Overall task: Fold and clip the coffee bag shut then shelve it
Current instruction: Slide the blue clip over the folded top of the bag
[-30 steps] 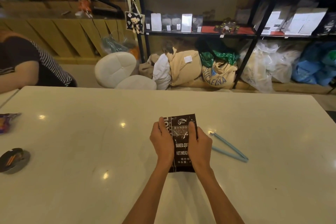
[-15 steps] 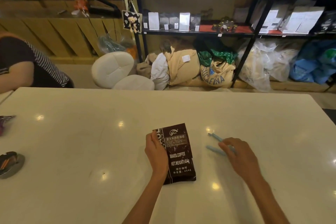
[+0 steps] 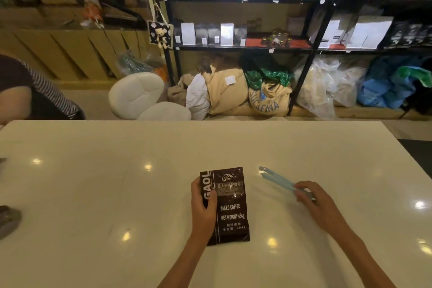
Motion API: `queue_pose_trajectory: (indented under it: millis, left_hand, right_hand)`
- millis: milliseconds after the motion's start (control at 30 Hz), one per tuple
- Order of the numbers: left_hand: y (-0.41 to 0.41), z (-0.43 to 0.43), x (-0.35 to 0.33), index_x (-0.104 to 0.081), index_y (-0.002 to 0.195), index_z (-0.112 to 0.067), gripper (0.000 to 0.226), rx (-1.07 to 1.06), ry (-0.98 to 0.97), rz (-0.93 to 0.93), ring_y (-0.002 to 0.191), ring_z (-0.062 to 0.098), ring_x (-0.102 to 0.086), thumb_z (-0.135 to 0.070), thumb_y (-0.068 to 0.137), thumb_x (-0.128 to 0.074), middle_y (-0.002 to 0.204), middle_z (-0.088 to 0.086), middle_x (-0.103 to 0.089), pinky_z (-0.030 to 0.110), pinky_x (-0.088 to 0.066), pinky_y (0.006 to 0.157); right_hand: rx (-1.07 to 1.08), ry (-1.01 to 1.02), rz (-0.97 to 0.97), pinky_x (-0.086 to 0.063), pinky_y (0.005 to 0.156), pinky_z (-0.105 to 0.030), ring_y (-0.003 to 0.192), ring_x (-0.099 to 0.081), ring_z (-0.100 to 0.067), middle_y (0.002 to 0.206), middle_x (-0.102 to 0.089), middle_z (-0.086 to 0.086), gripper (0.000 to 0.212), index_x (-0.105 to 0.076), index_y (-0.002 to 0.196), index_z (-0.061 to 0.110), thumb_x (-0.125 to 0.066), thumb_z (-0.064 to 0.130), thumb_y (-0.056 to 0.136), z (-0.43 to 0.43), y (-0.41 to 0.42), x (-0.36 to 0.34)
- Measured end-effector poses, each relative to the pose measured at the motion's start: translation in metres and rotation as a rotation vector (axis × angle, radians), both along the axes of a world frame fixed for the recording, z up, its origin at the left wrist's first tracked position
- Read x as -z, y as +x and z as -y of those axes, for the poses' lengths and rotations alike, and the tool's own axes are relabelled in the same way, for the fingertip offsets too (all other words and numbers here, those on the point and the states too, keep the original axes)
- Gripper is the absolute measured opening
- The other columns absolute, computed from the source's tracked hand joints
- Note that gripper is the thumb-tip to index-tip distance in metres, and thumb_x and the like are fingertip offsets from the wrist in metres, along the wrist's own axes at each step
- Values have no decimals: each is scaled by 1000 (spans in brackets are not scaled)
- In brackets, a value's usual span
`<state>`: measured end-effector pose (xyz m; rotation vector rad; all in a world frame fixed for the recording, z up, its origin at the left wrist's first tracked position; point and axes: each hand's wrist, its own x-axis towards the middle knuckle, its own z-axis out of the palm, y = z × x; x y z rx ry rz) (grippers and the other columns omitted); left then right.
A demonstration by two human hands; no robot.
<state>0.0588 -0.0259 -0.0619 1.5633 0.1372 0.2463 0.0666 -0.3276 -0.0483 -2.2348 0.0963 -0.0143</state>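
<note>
A dark brown coffee bag (image 3: 230, 208) lies flat on the white table (image 3: 117, 194), its top end pointing away from me. My left hand (image 3: 203, 206) grips the bag's left edge, thumb on its face. To the right lies a light blue bag clip (image 3: 277, 179), its two arms apart at the far end. My right hand (image 3: 313, 199) rests on the clip's near end, with its fingers closed around it. A black shelf unit (image 3: 243, 47) with rows of bags stands beyond the table.
A person in a striped top (image 3: 35, 91) sits at the table's far left corner. A round dish (image 3: 8, 220) sits at the left edge. White stools (image 3: 138, 93) and burlap sacks (image 3: 268, 98) crowd the floor between table and shelves.
My right hand left the bag, moved right to the blue clip and now closes on its near end. The left hand stays on the bag. The top of the bag has flattened out.
</note>
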Motion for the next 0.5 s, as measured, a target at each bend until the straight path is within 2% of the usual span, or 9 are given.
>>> queue_pose_trajectory:
  millis: [67, 133, 267, 367, 433, 500]
  left_hand:
    - [-5, -4, 6, -44, 132, -15, 42, 19, -6, -22, 105, 8, -66, -20, 92, -56, 110, -21, -64, 26, -57, 85]
    - [-6, -7, 12, -47, 130, -24, 40, 36, -13, -64, 109, 13, -66, -22, 92, -59, 114, -19, -65, 34, -57, 89]
    - [-3, -4, 10, -48, 124, -40, 44, 136, -40, -151, 112, 12, -65, -13, 93, -64, 123, -7, -65, 33, -57, 93]
    - [-3, -3, 8, -45, 134, -35, 54, 170, -135, -183, 110, 22, -68, -10, 91, -67, 123, 6, -66, 43, -60, 87]
    - [-2, -5, 8, -41, 138, -31, 58, 163, -181, -183, 104, 29, -71, -7, 91, -67, 118, 11, -68, 48, -61, 82]
    - [-2, -6, 6, -42, 132, -32, 55, 152, -180, -184, 101, 31, -72, -6, 91, -67, 114, 15, -69, 49, -62, 79]
  right_hand:
    - [-87, 181, -78, -53, 60, -24, 70, -69, -13, 92, -71, 8, 23, -70, 92, 34, -62, 13, 93, -9, 9, -22]
    - [-190, 229, -112, -51, 56, -27, 66, -67, -15, 87, -72, 1, 16, -73, 96, 20, -62, 9, 93, -22, 16, -39]
    - [-267, 204, -117, -51, 57, -22, 68, -65, -8, 86, -72, 10, 14, -73, 99, 17, -63, 10, 92, -47, 30, -46]
    - [-268, 219, -101, -51, 58, -22, 70, -64, -10, 89, -72, 6, 14, -73, 99, 14, -63, 7, 92, -59, 39, -48]
    - [-217, 240, -61, -51, 58, -21, 68, -63, -10, 90, -72, -5, 14, -73, 98, 8, -62, 1, 92, -56, 41, -53]
    - [-131, 268, -19, -52, 57, -18, 65, -63, -8, 88, -72, -17, 12, -73, 95, 0, -62, -2, 90, -44, 41, -57]
